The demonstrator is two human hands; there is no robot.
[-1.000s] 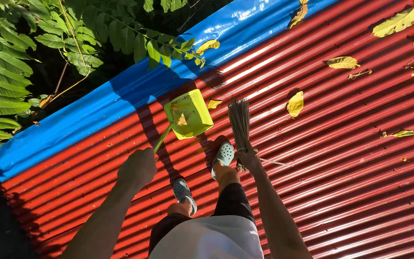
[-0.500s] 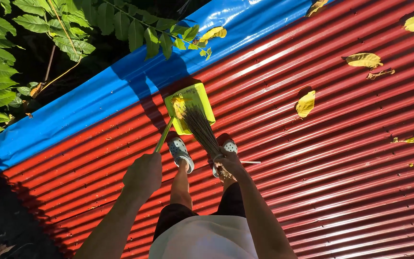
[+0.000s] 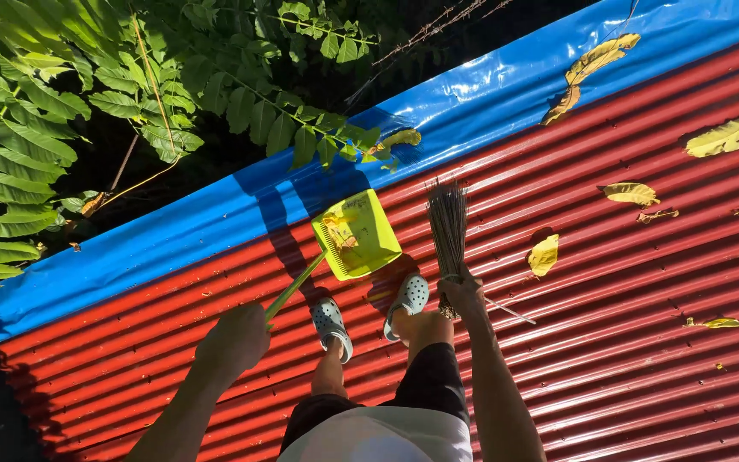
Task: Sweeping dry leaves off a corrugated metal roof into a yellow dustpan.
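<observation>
- Head view: the left hand (image 3: 234,338) has its fingers closed round the thin green handle of a yellow-green plastic dustpan (image 3: 357,234), whose flat scoop rests on the roof (image 3: 609,342) near the blue edge strip (image 3: 489,94).
- The right hand (image 3: 464,295) grips the bound end of a stiff twig broom (image 3: 449,224), bristles fanned up towards the strip.
- The roof is ribbed red sheet metal; the strip is glossy and smooth.
- Dry yellow leaves (image 3: 544,255) lie scattered on the ribs.
- Pale perforated clogs (image 3: 408,295) stand just below the dustpan.
</observation>
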